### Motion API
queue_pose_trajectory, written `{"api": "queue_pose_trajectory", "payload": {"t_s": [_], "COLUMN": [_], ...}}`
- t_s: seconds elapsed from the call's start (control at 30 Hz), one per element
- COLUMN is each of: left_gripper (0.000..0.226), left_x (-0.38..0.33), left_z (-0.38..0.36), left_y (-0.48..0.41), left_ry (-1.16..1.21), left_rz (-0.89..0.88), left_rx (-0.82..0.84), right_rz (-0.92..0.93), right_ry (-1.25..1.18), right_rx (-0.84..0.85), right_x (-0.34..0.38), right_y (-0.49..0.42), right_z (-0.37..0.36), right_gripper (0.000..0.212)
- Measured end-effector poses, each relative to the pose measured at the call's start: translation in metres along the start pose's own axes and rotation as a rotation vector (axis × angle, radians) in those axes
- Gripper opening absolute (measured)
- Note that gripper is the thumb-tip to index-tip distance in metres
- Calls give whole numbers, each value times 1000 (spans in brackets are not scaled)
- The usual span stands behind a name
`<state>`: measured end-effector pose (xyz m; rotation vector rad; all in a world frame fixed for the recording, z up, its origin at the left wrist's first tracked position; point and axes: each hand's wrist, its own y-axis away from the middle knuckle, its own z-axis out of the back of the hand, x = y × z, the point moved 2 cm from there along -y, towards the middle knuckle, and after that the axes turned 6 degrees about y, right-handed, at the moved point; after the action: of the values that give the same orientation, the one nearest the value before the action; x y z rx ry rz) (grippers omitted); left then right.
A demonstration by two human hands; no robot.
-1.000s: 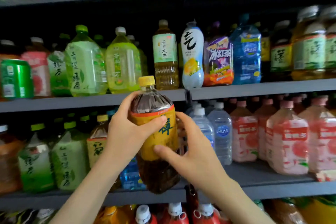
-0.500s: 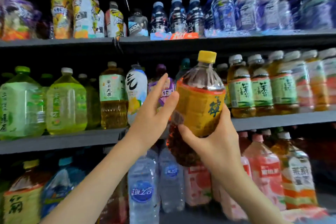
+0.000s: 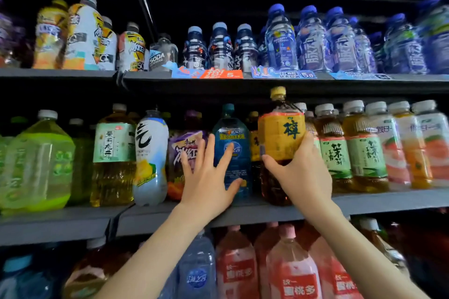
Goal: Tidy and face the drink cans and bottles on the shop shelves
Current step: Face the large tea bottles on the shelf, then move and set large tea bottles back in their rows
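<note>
Tea bottle (image 3: 279, 133), yellow-labelled, stands at the front of the middle shelf (image 3: 388, 198), gripped round its waist by our right hand (image 3: 303, 175), so we seat it flat and label-out, while our left hand (image 3: 209, 184), spread open just beside, can steady the blue bottle (image 3: 234, 133) under its fingertips.

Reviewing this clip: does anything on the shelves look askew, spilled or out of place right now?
No spill or damage shows. The yellow-label tea bottle, gripped by the right hand, sits further forward than its neighbours on the middle shelf. The left hand lies open against the blue bottle.
</note>
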<state>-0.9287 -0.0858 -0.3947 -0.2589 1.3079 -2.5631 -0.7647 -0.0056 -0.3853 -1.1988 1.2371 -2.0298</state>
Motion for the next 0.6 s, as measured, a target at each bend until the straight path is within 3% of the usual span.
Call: {"api": "queue_pose_trajectory", "payload": {"t_s": [0.13, 0.2, 0.3, 0.43, 0.6], "left_gripper": [79, 81, 79, 74, 68], "left_x": [-1, 1, 3, 1, 8], "left_z": [-12, -15, -14, -9, 8], "left_y": [1, 1, 0, -3, -9], "left_ry": [-27, -11, -9, 7, 12], "left_rz": [-42, -42, -27, -31, -11], "left_rx": [-150, -166, -116, -4, 42], "right_rz": [-49, -15, 44, 31, -50], "right_ry": [49, 109, 365, 568, 557], "right_rx": [130, 68, -39, 39, 149], "right_x": [0, 5, 7, 2, 11], "right_y": [-2, 2, 11, 9, 9], "right_z": [-29, -41, -58, -70, -64], "right_gripper": [101, 95, 81, 79, 84]}}
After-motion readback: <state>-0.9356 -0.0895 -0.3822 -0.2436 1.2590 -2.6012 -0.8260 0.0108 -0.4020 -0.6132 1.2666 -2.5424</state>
